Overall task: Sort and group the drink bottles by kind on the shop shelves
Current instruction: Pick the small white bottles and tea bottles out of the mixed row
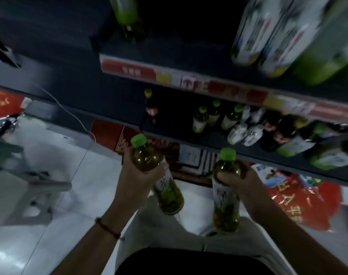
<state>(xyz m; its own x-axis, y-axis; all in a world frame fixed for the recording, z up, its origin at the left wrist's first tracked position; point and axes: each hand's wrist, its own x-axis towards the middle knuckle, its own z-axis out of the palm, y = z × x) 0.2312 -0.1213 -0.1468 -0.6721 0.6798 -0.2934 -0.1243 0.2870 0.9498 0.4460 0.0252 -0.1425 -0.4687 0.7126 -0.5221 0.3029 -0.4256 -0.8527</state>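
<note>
My left hand [138, 176] grips a green-capped tea bottle [149, 155] round its upper body, tilted left. My right hand [241, 180] grips a second green-capped tea bottle [226, 197], held nearly upright. Both are below and in front of the lower shelf [209, 144]. On that shelf stand three more green-capped tea bottles [201, 119], a dark bottle with a yellow cap [150, 108], white-labelled bottles [246, 133] and dark cola-like bottles [276, 133]. The upper shelf [169, 50] bears a green bottle [127, 16] and large white and green bottles [268, 34].
A red and yellow price strip [181, 78] runs along the upper shelf edge. Red packets [300, 203] lie under the shelf at right. A white cable [66, 110] crosses the tiled floor [70, 185], where a grey stool [30, 175] stands at left.
</note>
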